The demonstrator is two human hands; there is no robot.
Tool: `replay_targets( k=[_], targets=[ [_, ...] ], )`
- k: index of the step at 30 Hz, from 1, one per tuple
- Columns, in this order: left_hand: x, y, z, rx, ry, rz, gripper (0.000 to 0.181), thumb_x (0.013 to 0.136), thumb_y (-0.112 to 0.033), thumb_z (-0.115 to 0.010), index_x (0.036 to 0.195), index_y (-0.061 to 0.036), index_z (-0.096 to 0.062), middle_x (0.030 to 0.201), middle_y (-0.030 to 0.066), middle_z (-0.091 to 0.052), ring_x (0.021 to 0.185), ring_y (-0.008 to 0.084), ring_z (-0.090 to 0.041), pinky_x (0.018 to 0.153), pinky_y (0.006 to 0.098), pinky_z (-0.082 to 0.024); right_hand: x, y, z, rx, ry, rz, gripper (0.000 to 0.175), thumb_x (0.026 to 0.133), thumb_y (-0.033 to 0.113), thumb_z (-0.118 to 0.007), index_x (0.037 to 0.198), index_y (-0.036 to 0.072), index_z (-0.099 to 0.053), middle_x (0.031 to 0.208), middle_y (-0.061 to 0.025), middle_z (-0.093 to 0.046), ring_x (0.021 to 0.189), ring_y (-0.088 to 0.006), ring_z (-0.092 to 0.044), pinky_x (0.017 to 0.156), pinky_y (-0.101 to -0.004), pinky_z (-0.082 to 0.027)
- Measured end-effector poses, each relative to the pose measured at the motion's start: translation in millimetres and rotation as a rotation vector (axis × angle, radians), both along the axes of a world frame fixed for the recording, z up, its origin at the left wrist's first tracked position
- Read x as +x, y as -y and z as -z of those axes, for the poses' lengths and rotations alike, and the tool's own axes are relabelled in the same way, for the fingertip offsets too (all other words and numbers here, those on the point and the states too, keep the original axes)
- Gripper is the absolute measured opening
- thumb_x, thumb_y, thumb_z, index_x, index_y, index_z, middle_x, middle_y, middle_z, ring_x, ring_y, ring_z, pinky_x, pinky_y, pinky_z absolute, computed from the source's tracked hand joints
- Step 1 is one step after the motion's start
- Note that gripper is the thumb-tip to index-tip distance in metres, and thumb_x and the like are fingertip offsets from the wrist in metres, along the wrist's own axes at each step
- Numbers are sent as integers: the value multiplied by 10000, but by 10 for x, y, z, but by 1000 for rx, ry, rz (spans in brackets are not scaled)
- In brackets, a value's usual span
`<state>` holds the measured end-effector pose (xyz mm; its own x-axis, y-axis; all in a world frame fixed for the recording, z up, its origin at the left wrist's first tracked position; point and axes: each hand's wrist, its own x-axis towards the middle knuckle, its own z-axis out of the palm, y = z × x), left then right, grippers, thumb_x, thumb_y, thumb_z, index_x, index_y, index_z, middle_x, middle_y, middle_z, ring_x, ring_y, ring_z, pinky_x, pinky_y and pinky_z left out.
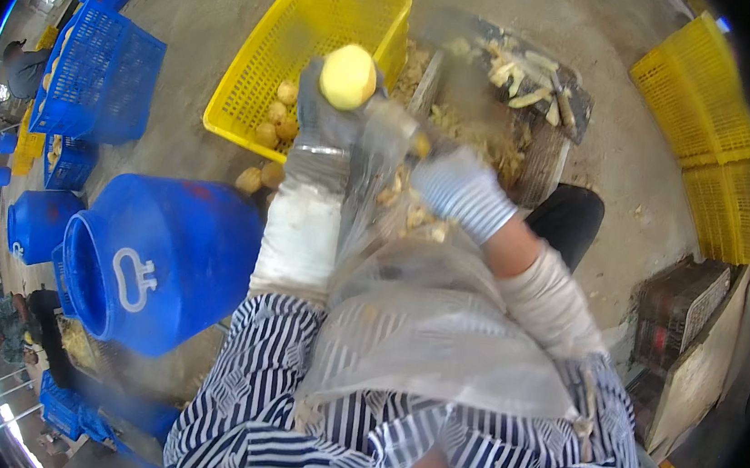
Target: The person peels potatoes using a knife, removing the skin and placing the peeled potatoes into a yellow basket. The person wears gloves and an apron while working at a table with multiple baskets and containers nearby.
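Observation:
My left hand [327,123], in a grey glove, holds a round peeled fruit or root [348,77], pale yellow with a tan patch on its right side. It is above the near end of a yellow plastic crate [237,106]. Several round tan pieces [276,113] lie inside that crate. To the right of the fruit, my right hand [459,186] wears a striped white and blue glove and grips a blurred hand tool [419,144] with a yellow part. The tool's working end is too blurred to make out. A clear plastic apron [432,343] covers my lap.
A wooden box [546,173] of peelings stands right of the crate; a knife [565,110] and pale strips lie on a dark board [584,105]. A blue drum [174,254] lies at left. Stacked blue crates [100,78] and yellow crates [705,97] flank the floor. People work at far left.

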<state>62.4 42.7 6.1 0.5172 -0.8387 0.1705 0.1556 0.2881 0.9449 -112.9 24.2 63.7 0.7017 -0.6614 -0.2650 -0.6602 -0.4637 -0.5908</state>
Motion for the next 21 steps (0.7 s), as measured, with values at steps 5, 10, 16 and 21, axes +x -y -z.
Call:
replay_targets(
  k=[5,10,16,21],
  targets=[
    [-245,-19,-171,4,-901,125,520,697,-427,-581,1022,-44,-444,924,114,-507,852,263,-496,719,400,-447,50,365,-247,91,9,108,391,788,199,-412,1161,83,-382,775,-183,-587,658,-237,-601,607,-324,-493],
    [-224,103,-56,11,-790,193,563,707,-507,-514,1033,-58,-418,866,115,-515,703,242,-517,600,398,-479,172,20,-10,-243,-127,-109,418,827,293,-377,1166,49,-379,699,-143,-580,564,-206,-582,506,-314,-500],
    [-35,79,323,29,-819,215,500,761,-502,-424,1021,-76,-435,875,118,-523,738,248,-511,585,397,-452,29,136,-129,-7,-230,-153,408,790,274,-405,1134,54,-424,696,-163,-583,582,-238,-593,520,-323,-500],
    [-378,0,-213,119,-764,169,453,763,-405,-499,1041,-56,-422,948,124,-508,824,259,-514,705,408,-440,65,392,-413,189,-289,17,366,835,231,-320,1138,45,-407,878,-189,-573,704,-263,-594,681,-329,-487]
  ],
)
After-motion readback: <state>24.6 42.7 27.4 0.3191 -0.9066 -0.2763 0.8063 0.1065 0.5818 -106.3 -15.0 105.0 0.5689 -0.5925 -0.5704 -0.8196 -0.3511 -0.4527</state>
